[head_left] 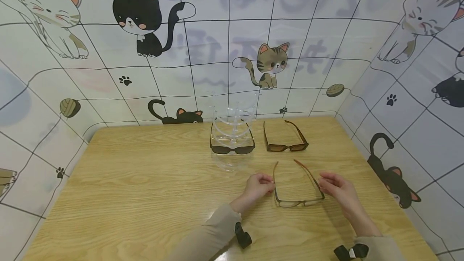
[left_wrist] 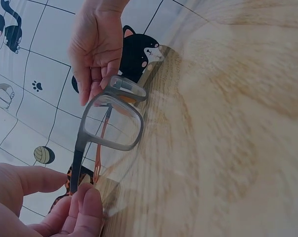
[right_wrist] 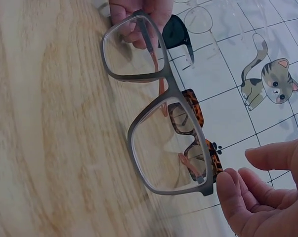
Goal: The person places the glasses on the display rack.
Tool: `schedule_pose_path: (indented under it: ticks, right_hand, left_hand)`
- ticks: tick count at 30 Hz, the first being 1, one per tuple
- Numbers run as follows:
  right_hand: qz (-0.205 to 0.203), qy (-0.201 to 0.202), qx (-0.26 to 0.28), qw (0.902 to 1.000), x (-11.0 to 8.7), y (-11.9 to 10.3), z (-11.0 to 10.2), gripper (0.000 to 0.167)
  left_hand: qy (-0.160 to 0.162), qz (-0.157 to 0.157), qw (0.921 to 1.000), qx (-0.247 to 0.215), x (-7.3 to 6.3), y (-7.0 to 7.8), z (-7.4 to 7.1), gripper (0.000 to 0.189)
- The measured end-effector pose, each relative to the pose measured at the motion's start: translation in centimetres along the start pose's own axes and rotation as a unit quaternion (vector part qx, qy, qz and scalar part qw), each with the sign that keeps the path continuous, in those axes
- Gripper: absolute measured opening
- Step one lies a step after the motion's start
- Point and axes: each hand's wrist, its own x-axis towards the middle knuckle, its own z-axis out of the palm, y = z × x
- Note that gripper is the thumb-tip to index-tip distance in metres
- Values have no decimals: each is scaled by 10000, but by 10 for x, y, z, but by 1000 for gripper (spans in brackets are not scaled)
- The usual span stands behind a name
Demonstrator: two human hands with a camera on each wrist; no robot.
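Note:
Grey-framed eyeglasses [head_left: 301,203] with clear lenses and orange-brown temple tips rest on the table, temples unfolded and pointing away from me. My left hand [head_left: 258,186] pinches the left temple between thumb and fingers; the left wrist view shows the temple passing between the fingertips [left_wrist: 87,200]. Beside the right temple is my right hand [head_left: 338,190], its fingers loosely bent. In the right wrist view, that hand [right_wrist: 267,187] holds nothing, and its fingertips are close to the frame's hinge corner. Whether they touch the frame I cannot tell.
Brown tortoiseshell sunglasses [head_left: 287,148] lie behind the eyeglasses. To their left stands a clear display stand [head_left: 235,128], with black sunglasses [head_left: 233,150] at its lower part. The wooden table [head_left: 145,180] meets a cat-patterned cloth backdrop [head_left: 214,51] at the back and sides.

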Motion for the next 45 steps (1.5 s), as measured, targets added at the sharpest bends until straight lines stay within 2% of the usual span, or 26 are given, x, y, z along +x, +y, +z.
schedule_pose_path:
  ticks: [2, 5, 10, 17, 24, 35, 45]
  right_hand:
    - [178, 5, -217, 9996, -6, -14, 5, 50]
    - [327, -13, -535, 9980, -10, -24, 9, 52]
    - [300, -18, -470, 9984, -8, -18, 7, 47]
    - [299, 15, -790, 9964, -13, -26, 9, 45]
    - [412, 113, -934, 9947, -14, -22, 10, 39]
    - [847, -63, -1247, 9886, -15, -24, 9, 39]
    - [882, -171, -1134, 9895, -14, -22, 7, 39]
  left_hand:
    - [23, 9, 10000, -1, 0, 0, 0, 12]
    - [25, 1, 10000, 1, -1, 1, 1, 12]
    - [14, -79, 10000, -14, -2, 3, 2, 14]
    - [30, -281, 9995, -165, -1, 1, 3, 15]
    - [33, -236, 9994, -241, -1, -1, 4, 16]
    - [-10, -229, 9990, -384, 0, -3, 4, 16]
    - [-84, -407, 9982, -421, -1, -1, 4, 14]
